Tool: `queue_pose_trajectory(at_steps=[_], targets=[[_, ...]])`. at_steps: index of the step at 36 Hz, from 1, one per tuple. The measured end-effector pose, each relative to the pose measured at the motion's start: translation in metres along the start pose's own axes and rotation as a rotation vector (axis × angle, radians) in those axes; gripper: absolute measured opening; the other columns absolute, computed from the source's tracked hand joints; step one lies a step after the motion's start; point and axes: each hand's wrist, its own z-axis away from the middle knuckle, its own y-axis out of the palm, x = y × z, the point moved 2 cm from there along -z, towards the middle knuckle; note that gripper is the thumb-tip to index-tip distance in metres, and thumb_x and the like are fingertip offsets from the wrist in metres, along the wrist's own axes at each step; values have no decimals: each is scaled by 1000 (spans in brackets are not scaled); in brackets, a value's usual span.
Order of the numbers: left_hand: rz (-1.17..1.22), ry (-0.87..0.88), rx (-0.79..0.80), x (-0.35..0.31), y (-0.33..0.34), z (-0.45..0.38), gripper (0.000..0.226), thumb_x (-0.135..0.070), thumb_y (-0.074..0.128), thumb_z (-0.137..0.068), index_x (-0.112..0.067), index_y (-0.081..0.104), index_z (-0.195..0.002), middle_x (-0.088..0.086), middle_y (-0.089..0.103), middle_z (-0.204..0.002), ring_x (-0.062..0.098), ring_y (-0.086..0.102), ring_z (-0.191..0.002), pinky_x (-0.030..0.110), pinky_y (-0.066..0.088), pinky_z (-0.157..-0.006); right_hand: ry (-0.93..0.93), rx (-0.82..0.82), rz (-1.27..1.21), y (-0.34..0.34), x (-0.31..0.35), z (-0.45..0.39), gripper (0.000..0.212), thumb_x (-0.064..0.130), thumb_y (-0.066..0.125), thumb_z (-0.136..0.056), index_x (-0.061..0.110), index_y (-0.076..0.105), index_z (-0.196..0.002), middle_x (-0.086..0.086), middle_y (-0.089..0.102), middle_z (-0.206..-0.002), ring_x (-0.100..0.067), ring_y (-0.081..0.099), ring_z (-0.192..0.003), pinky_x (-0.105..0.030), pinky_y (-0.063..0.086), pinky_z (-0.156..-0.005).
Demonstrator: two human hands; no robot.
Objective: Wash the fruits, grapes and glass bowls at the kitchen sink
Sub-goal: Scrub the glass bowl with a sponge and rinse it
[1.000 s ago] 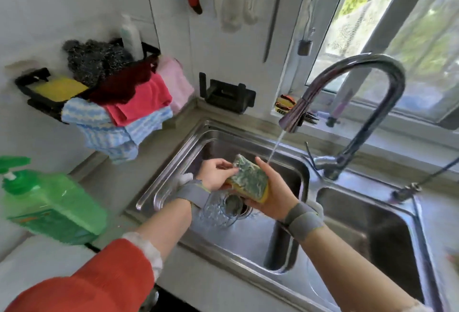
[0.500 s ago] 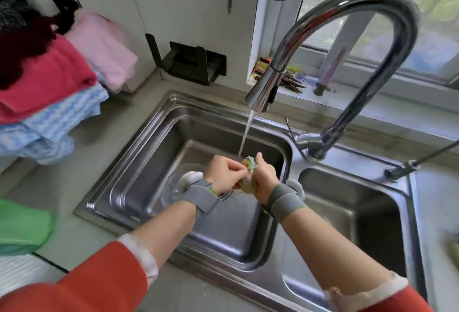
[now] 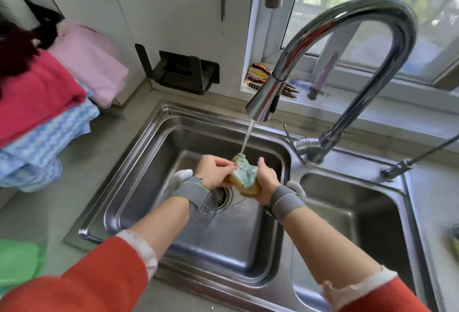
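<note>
Over the left basin of a stainless steel double sink [image 3: 139, 162], the left hand [image 3: 215, 172] and right hand [image 3: 266, 182] both squeeze a soft, crumpled yellow-and-green sponge [image 3: 244, 175]. A thin water stream from the curved chrome faucet [image 3: 347, 28] lands on it. Folded red, pink and blue cloths [image 3: 49, 103] sit far left.

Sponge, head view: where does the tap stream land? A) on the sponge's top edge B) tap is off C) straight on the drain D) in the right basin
A: the stream from the faucet hits the top of the sponge, which the left hand and right hand squeeze above the left basin.
</note>
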Motion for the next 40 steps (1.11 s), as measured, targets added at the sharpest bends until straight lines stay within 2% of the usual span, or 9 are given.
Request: queue_pose_trajectory(at_steps=[7, 13, 17, 20, 25, 27, 32, 37, 40], targets=[[32, -6, -93, -23, -13, -56, 6, -11, 77, -76, -12, 72, -74, 18, 70, -99, 33, 67, -94, 54, 56, -79, -20, 41, 31, 5, 58, -28, 72, 66, 33, -89, 10, 52, -130, -18, 65, -119, -40, 67, -99, -60, 54, -75], [-24, 1, -92, -27, -8, -37, 29, -7, 75, -78, 2, 68, -106, 18, 68, -98, 27, 65, -88, 41, 58, -77, -8, 122, 2, 16, 55, -9, 66, 62, 39, -92, 9, 57, -126, -19, 66, -115, -34, 67, -95, -44, 56, -74], [-148, 53, -122, -8, -1, -11, 12, -13, 67, -83, -3, 74, -82, 15, 68, -74, 25, 65, -71, 36, 58, -75, -36, 136, 110, 35, 15, 12, 43, 52, 43, -96, 13, 62, -99, -11, 65, -90, -28, 63, -75, -46, 52, -77], [-296, 88, -112, 3, 1, 6, 35, -35, 64, -67, -5, 77, -80, 15, 73, -74, 22, 67, -70, 31, 56, -73, -92, 1, 119, 37, -4, 9, 36, 34, 41, -101, 9, 58, -82, -8, 58, -77, -21, 55, -63, -34, 51, -64], [-232, -14, -98, 18, -31, 1, 14, -6, 67, -78, -13, 76, -69, 6, 66, -62, 18, 60, -63, 26, 54, -65, -116, 74, 146, 59, -32, 6, 38, 40, 35, -102, 12, 56, -86, -10, 62, -92, -24, 60, -85, -39, 53, -82], [-215, -19, -39, 23, -31, 0, 22, -13, 69, -79, -15, 73, -58, 9, 67, -62, 21, 62, -60, 33, 57, -70, -116, 53, 135, 55, -31, 6, 40, 39, 34, -103, 12, 55, -81, -7, 58, -81, -23, 58, -74, -36, 49, -69], [-244, -13, -28, 37, -24, 4, 12, -6, 64, -86, -4, 75, -91, 12, 69, -81, 23, 63, -73, 35, 56, -79, -158, 8, 212, 53, -38, 5, 36, 34, 33, -104, 7, 54, -92, -13, 57, -100, -30, 58, -100, -44, 47, -93], [-218, -63, -1, 51, -31, -1, 9, -6, 66, -84, -5, 75, -87, 13, 68, -78, 28, 67, -79, 43, 56, -87, -206, 17, 357, 57, -47, 11, 45, 34, 27, -104, 1, 51, -123, -13, 54, -119, -28, 56, -103, -23, 52, -82], [-214, -53, 8, 56, -28, 2, 11, -7, 67, -84, -3, 74, -93, 8, 65, -70, 23, 62, -68, 43, 57, -83, -144, 15, 339, 51, -47, 10, 46, 34, 30, -103, -2, 54, -119, -21, 57, -109, -31, 57, -98, -43, 48, -93]])
